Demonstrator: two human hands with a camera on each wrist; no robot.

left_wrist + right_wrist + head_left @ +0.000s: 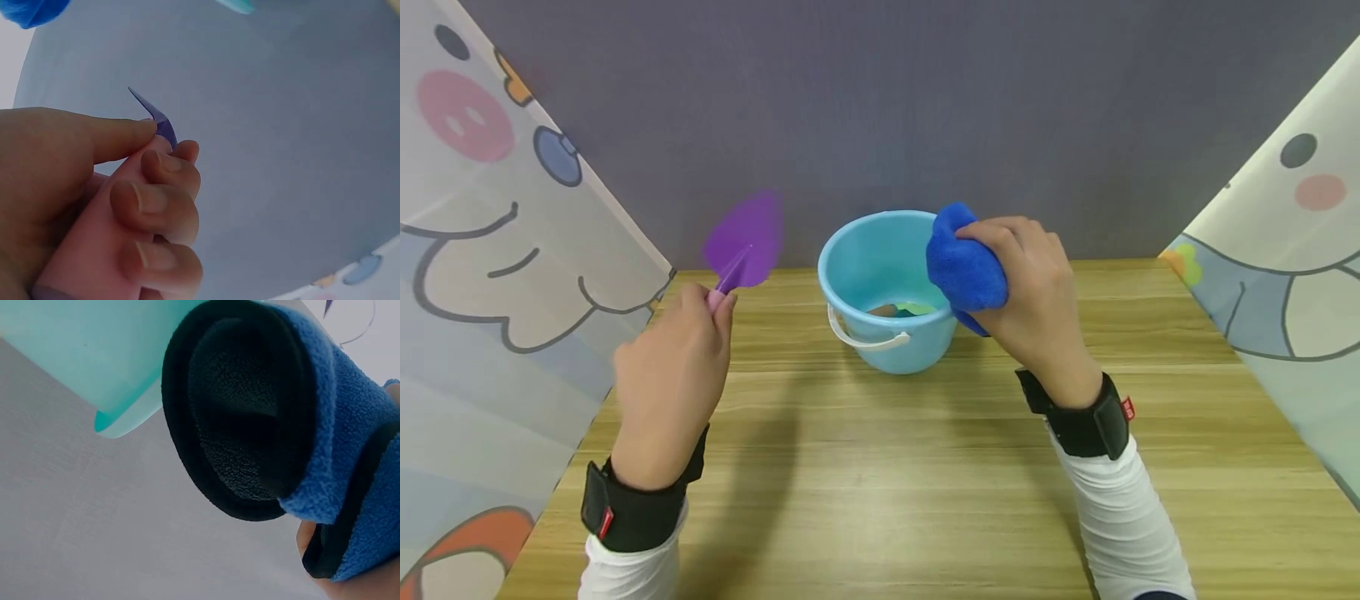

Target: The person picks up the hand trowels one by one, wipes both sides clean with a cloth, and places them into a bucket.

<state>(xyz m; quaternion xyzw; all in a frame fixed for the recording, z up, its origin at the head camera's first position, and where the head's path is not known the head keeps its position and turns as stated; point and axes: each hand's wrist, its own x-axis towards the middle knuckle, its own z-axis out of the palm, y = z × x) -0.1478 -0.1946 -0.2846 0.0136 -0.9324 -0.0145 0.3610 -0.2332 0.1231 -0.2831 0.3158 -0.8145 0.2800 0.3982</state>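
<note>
- Watching from my remote post, I see the left hand (670, 367) firmly closed around the pink handle (94, 244) of a toy trowel with a purple, leaf-shaped blade (748, 242).
- Thumb meets the collar while the fingers curl beneath, seen in the left wrist view; I judge that hold is meant to keep the blade from twisting.
- Raised above the wood-grain table (865, 483), the trowel points toward the dark grey backdrop (880, 125), left of and apart from a light-blue, round plastic-looking bucket (902, 354).
- Opposite, the right hand (1033, 283) grips a bunched blue fleecy cloth (966, 262) with black edging, wrist arched and knuckles uppermost. Bunching, I suspect, makes the soft fabric easier to manage in one hand.
- Overlapping the bucket's right rim in my head view, the cloth may be touching it or simply in front; I cannot tell.
- Upright between both hands, the bucket seems placed for reach from either side. Its white carrying handle (865, 340) hangs at the front, probably to leave the mouth unobstructed; a pale-green item (917, 308) shows inside, too hidden for me to identify.
- Both forearms angle inward from the near edge, black bands at the wrists.
</note>
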